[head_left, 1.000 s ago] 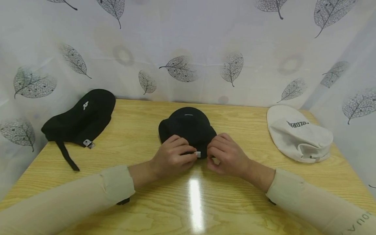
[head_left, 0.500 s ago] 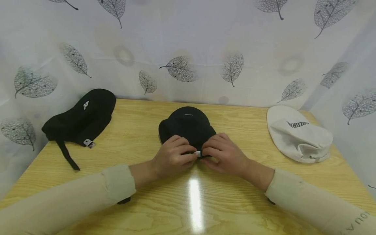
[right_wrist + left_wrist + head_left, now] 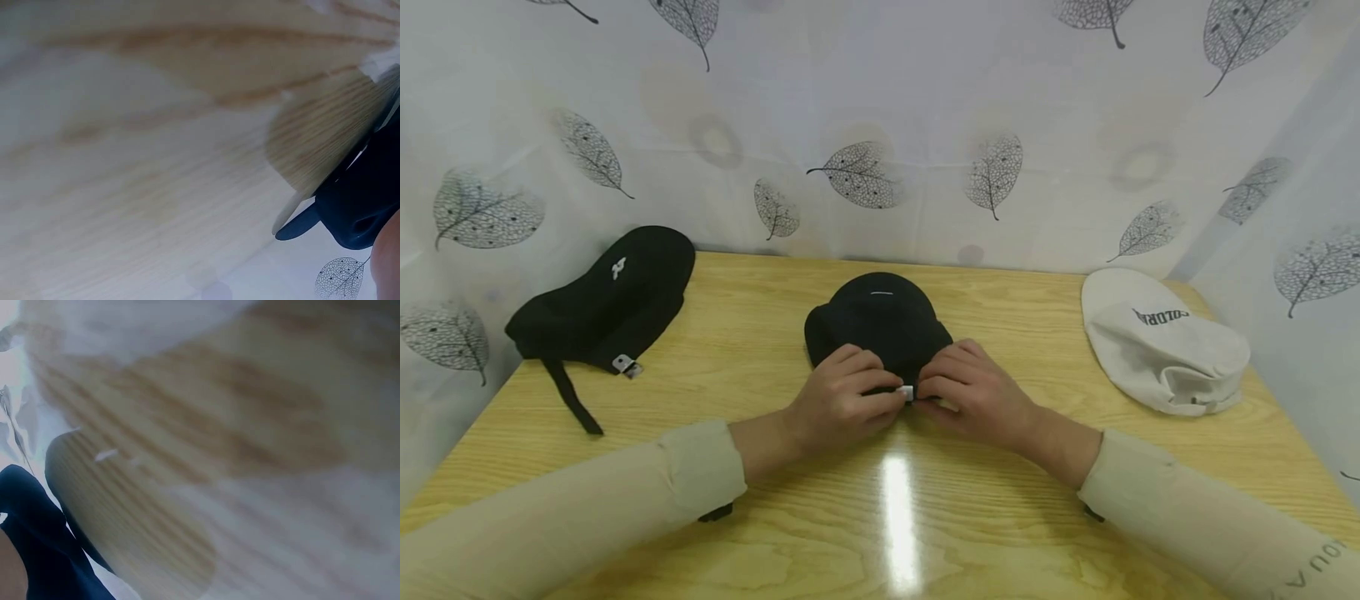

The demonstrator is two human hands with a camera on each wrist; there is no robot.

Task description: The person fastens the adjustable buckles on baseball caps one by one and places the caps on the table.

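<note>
A black baseball cap (image 3: 883, 321) lies mid-table in the head view, its back strap side facing me. At its near edge, my left hand (image 3: 842, 396) pinches the band beside a small silver buckle (image 3: 907, 392). Just right of the buckle, my right hand (image 3: 976, 392) pinches the strap with thumb and fingers; its fingertips partly hide the strap. In the left wrist view the dark cap (image 3: 47, 550) fills the lower left corner. A loose strap end (image 3: 299, 224) sticks out from the cap in the right wrist view.
Another black cap (image 3: 617, 292) with a hanging strap (image 3: 572, 398) and metal buckle lies at the left. To the right rests a cream cap (image 3: 1165, 342) with dark lettering. A leaf-print curtain (image 3: 917, 100) borders the back and sides of the wooden table (image 3: 820, 533).
My right hand has shifted slightly left, closer to the buckle, and its fingers have drawn together on the strap. The left hand and the caps look unmoved.
</note>
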